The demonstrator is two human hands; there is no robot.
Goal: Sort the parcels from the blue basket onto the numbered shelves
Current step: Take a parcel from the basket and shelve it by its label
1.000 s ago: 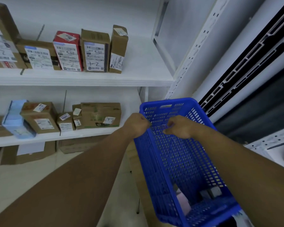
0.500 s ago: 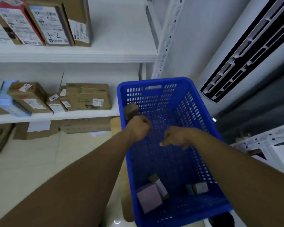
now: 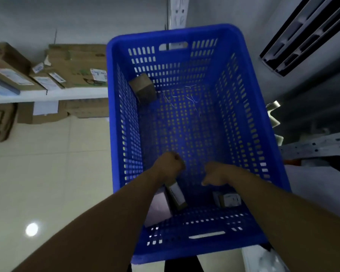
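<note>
Blue basket [image 3: 173,34]: we have reached down from its far wall to the brown parcel [image 3: 176,193] at its near edge, likely the next pick. Our right hand [image 3: 216,174] hangs slack, empty; our left hand [image 3: 169,165] is fisted, contents unclear.

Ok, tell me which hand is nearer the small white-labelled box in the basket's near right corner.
Right. The right hand hovers just up-left of the small white-labelled box; the left hand sits farther left, above the narrow brown box.
</note>
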